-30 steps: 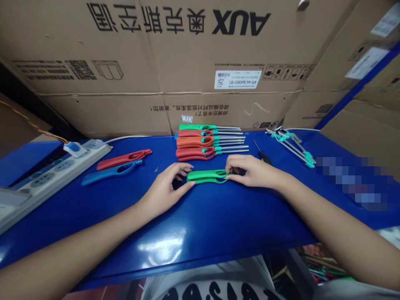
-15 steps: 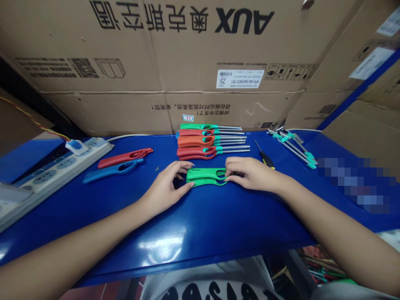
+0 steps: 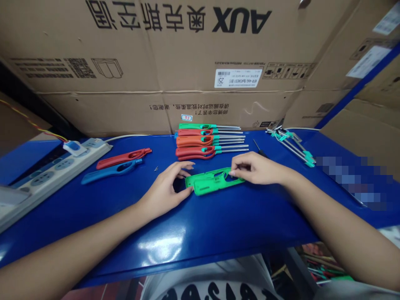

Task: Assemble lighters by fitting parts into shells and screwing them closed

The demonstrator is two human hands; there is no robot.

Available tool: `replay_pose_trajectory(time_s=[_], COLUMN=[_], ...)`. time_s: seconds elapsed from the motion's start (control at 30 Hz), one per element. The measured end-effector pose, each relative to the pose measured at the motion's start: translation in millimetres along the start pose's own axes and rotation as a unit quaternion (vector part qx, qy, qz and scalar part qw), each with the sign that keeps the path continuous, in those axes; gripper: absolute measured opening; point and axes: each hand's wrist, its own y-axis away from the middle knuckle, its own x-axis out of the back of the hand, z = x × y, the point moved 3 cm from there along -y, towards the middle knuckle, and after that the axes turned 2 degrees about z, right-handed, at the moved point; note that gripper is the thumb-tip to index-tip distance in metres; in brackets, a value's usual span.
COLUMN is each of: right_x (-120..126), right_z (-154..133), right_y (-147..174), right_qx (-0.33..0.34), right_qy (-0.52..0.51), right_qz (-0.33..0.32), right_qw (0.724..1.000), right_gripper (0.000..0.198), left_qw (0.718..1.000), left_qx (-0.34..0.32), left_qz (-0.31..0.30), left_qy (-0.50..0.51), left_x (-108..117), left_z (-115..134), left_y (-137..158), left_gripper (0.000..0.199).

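Note:
Two green lighter handle halves lie partly over each other on the blue tabletop. My right hand (image 3: 258,166) pinches the right end of the front green half (image 3: 208,186), which is tilted and overlaps the rear one. The rear green half (image 3: 189,181) shows its hollow inner side. My left hand (image 3: 165,183) curves around the left end of the halves, its thumb tip close against them. Its fingers are apart, with a gap above the green plastic. The right fingertips hide part of the trigger opening.
Behind the hands lie several assembled long lighters (image 3: 195,153). Red (image 3: 121,157) and blue (image 3: 108,171) handle shells, small screws (image 3: 156,168) and a power strip (image 3: 46,177) are to the left. A screwdriver (image 3: 258,148) and metal lighter tubes (image 3: 293,146) lie to the right.
The right hand has moved right and slightly up, drawing the front green half away and tilting it off the rear one. My left hand stays nearly in place, its grip loosened.

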Motion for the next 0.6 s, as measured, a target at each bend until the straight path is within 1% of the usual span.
replay_pose_trajectory(time_s=[0.07, 0.1, 0.17, 0.27, 0.37, 0.4, 0.5, 0.6], right_x=[-6.9, -10.2, -15.7, -20.6, -21.8, -21.4, -18.9, -14.2], right_z=[-2.6, -4.0, -5.3, -3.6, -0.6, -0.3, -2.0, -3.6], right_y=[1.7, 2.3, 2.4, 0.7, -0.7, -0.9, -0.9, -1.0], right_qx=[0.0, 0.005, 0.013, 0.023, 0.026, 0.028, 0.032, 0.028], right_qy=[-0.021, -0.021, -0.003, 0.042, 0.072, 0.079, 0.083, 0.066], right_qz=[-0.072, -0.093, -0.111, -0.105, -0.093, -0.089, -0.084, -0.075], right_qw=[0.997, 0.995, 0.994, 0.993, 0.993, 0.992, 0.992, 0.995], right_gripper=[0.031, 0.032, 0.037, 0.043, 0.044, 0.044, 0.046, 0.047], left_qw=[1.0, 1.0, 1.0, 1.0, 0.997, 0.996, 0.989, 0.975], left_qx=[0.004, 0.006, 0.004, -0.015, -0.044, -0.055, -0.097, -0.133], left_qz=[0.0, 0.0, -0.002, -0.005, -0.005, -0.009, -0.044, -0.091], left_qy=[-0.002, -0.003, -0.006, -0.02, -0.056, -0.069, -0.105, -0.151], left_x=[-0.1, -0.3, -0.6, 0.7, 3.6, 4.3, 3.3, -0.7], left_z=[-0.6, -1.1, -1.3, 2.8, 12.5, 16.4, 26.7, 31.3], left_y=[-0.9, -1.4, -2.5, -3.3, -2.3, -1.5, 2.1, 6.0], left_gripper=[0.048, 0.048, 0.047, 0.04, 0.021, 0.018, 0.022, 0.032])
